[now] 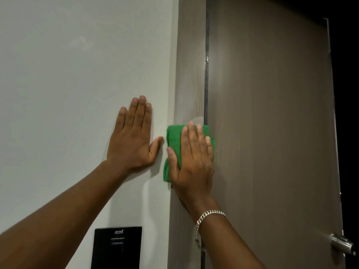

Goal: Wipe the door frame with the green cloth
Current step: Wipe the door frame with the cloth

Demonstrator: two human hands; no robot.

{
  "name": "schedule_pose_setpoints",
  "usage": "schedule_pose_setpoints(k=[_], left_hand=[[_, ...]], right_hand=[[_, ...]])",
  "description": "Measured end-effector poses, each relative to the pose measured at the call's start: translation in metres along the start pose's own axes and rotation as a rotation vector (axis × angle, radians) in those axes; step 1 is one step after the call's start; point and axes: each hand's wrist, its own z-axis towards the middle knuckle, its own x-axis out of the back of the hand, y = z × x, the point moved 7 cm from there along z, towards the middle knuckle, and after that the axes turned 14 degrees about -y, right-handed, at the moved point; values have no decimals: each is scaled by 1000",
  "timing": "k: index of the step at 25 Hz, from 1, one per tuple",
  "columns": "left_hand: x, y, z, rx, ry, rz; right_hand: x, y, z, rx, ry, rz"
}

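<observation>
A grey-brown wooden door frame (pixel 189 65) runs vertically between the white wall and the door. My right hand (pixel 192 162) presses a folded green cloth (pixel 173 138) flat against the frame, fingers spread over it; the cloth sticks out above and to the left of the hand. A pale smear shows on the frame just above the cloth. My left hand (pixel 134 136) lies flat on the wall beside the frame, fingers pointing up, holding nothing, its thumb close to the cloth.
The brown door (pixel 272 123) stands to the right of the frame, with a metal handle (pixel 342 244) at the lower right and darkness past its edge. A black wall panel (pixel 116 247) sits low on the white wall (pixel 68 74). A silver bracelet (pixel 206 218) circles my right wrist.
</observation>
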Motion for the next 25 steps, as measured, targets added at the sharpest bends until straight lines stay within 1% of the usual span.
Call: schedule_pose_setpoints(k=[2, 3, 5, 7, 9, 12, 14, 16, 18, 20, 21, 22, 25], left_hand=[[3, 0, 2, -25, -16, 6], [4, 0, 2, -27, -20, 9], [3, -1, 1, -15, -9, 12], [2, 0, 2, -31, -5, 12], [3, 2, 3, -50, -8, 14], [4, 2, 4, -47, -30, 12], [5, 2, 3, -39, -46, 21], [5, 2, 1, -29, -39, 12], [4, 2, 0, -22, -26, -8], [3, 1, 0, -19, -13, -16], [3, 1, 0, -15, -7, -17], [4, 0, 0, -5, -1, -20], [6, -4, 0, 38, 15, -43]], right_hand=[[-6, 0, -27, 110, -53, -28], [-8, 5, -38, 123, -62, -29], [-4, 13, -33, 78, -27, 5], [4, 9, 0, -21, 40, 19], [8, 5, 23, -59, 38, 35], [0, 6, 3, 90, -56, -12], [-3, 11, -23, 141, -83, -25], [1, 17, -21, 68, -50, 16], [9, 18, 13, -53, -17, 78], [16, 15, 51, -114, -10, 93], [17, 11, 61, -91, -13, 70], [16, 7, 63, -26, -16, 37], [6, 1, 27, 187, -92, -45]])
